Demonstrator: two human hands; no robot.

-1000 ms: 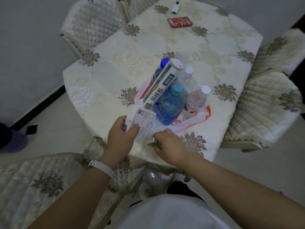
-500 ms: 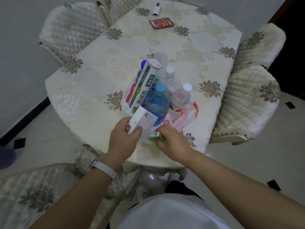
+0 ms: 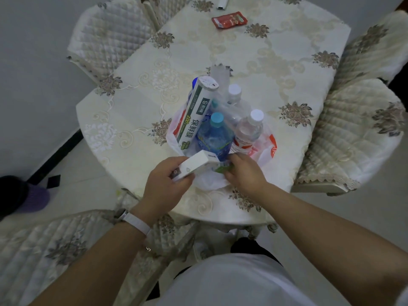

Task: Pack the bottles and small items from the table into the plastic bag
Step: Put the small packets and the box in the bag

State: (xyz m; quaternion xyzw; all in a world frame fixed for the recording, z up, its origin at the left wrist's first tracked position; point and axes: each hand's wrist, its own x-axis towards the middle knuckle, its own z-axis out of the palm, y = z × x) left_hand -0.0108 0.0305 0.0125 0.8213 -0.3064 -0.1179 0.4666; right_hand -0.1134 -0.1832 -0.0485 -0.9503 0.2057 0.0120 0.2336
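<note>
A white and red plastic bag [image 3: 266, 151] stands open near the table's front edge. Inside it lean a long cling-film box [image 3: 195, 113], a blue bottle [image 3: 215, 138], a clear bottle with a white cap [image 3: 248, 128] and another clear bottle [image 3: 234, 93] behind. My left hand [image 3: 164, 184] grips a small white box [image 3: 194, 165] at the bag's near rim. My right hand [image 3: 245, 173] pinches a small green packet [image 3: 221, 168] right beside the box, over the bag's front edge.
The table [image 3: 276, 69] wears a cream floral cloth. A red packet [image 3: 229, 19] and a small white object [image 3: 221, 2] lie at its far end. Quilted chairs stand at far left [image 3: 108, 38], right [image 3: 357, 133] and near left [image 3: 55, 244].
My left hand has lifted the white box up and tilted it toward the bag's mouth. My right hand has carried the green packet up to the bag's front rim.
</note>
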